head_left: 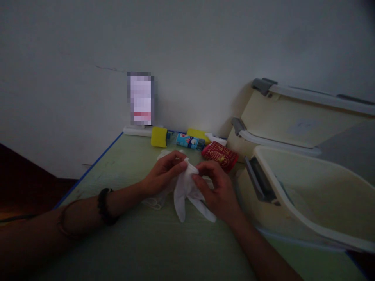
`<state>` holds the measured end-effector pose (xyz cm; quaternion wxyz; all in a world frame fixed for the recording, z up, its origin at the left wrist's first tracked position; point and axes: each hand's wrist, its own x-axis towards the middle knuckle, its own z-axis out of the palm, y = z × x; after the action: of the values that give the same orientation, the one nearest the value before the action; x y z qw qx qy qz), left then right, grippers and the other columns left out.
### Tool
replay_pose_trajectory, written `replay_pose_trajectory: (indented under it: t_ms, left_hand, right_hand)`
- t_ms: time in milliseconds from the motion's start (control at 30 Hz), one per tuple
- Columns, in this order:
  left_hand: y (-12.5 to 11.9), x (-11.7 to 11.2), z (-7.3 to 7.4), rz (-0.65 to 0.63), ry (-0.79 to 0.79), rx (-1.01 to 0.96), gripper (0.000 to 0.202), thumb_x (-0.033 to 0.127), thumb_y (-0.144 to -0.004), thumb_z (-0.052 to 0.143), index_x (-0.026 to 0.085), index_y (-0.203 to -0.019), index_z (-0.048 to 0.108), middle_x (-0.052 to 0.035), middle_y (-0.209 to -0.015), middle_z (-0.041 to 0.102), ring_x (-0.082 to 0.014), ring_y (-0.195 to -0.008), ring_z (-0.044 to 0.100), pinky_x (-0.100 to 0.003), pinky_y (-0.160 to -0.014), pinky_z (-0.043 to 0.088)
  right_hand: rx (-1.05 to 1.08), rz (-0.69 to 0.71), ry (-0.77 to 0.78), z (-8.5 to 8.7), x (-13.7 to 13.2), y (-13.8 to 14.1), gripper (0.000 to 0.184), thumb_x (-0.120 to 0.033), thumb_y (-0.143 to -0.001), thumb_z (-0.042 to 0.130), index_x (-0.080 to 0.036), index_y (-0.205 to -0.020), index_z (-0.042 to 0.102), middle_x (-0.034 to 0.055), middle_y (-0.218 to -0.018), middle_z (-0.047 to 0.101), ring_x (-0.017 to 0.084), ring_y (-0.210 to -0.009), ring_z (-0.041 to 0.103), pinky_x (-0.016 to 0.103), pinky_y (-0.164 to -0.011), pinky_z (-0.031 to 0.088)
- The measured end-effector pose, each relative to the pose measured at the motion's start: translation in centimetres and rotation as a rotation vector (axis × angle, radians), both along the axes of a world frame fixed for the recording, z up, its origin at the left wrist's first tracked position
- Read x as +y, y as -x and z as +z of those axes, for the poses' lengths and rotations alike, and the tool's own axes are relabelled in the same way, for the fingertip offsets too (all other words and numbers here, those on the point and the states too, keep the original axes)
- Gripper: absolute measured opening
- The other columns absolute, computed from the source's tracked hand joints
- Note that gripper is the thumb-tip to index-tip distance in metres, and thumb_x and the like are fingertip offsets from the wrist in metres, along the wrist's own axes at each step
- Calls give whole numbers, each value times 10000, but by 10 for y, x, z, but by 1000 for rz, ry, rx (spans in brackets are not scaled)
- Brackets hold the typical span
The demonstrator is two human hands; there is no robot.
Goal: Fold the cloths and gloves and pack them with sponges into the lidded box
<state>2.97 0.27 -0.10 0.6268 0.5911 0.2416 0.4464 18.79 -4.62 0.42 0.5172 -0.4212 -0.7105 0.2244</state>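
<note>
A white glove hangs from both my hands above the middle of the table, its cuff at the top and its fingers drooping down. My left hand pinches one side of the cuff between thumb and fingers. On the other side, my right hand grips the cuff in the same way. Under and behind my left hand lies more thin white material with a looped edge; I cannot make out what it is.
Along the wall lie a yellow block, a bottle with a blue label, another yellow item and a red patterned packet. A blurred phone-like screen stands at the back left. An open cream bin and its raised lid fill the right.
</note>
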Motion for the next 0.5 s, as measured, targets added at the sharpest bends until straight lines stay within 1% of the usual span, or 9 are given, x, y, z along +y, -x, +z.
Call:
replay_pose_trajectory:
  t_ms: [100,167,233,300,333,400,500]
  left_hand:
    - [-1,0,1,-116,30,10,190,259,-698,645,162,-813,529,8,-705,582,-99,-619,542,-194,-550,425]
    - [-2,0,1,-130,61,22,193,213,-671,670,146,-795,539,-8,-738,596,-114,-667,564,-212,-594,448]
    - [-3,2,-1,-100,119,-13,195,198,-681,663,151,-819,533,-11,-756,612,-118,-669,580,-219,-597,458]
    - [-4,4,-3,-62,185,-75,218,210,-697,654,172,-864,520,-2,-758,626,-117,-649,590,-216,-574,459]
    - [-4,5,-4,-37,215,-105,228,219,-700,653,184,-879,515,5,-752,629,-115,-637,592,-213,-565,459]
    - [-5,8,-4,36,268,-157,240,233,-701,653,197,-894,514,16,-735,623,-105,-613,584,-209,-558,459]
    - [-8,11,-2,178,328,-199,248,240,-707,644,207,-912,509,29,-699,591,-89,-576,556,-202,-537,453]
  right_hand:
    - [152,-1,88,-4,1,1,129,-212,-787,521,-219,-909,482,6,-833,553,123,-735,560,274,-658,478]
    - [258,20,150,-6,2,2,197,-231,-783,533,-228,-957,439,10,-843,570,125,-742,574,275,-657,484]
    - [318,71,229,-7,3,2,289,-261,-767,560,-238,-999,389,10,-845,593,128,-743,587,281,-657,491]
    - [281,124,339,-7,3,1,349,-290,-740,595,-236,-1008,378,15,-858,614,138,-743,599,290,-650,498]
    - [231,139,388,-7,3,0,351,-297,-727,610,-228,-998,399,21,-865,622,144,-745,604,295,-646,501]
    - [106,163,450,-6,3,-2,272,-288,-724,609,-204,-943,470,22,-835,630,147,-717,604,284,-615,500]
    - [-13,190,485,-4,3,-5,108,-244,-752,565,-179,-836,545,-16,-683,585,108,-578,550,214,-485,444]
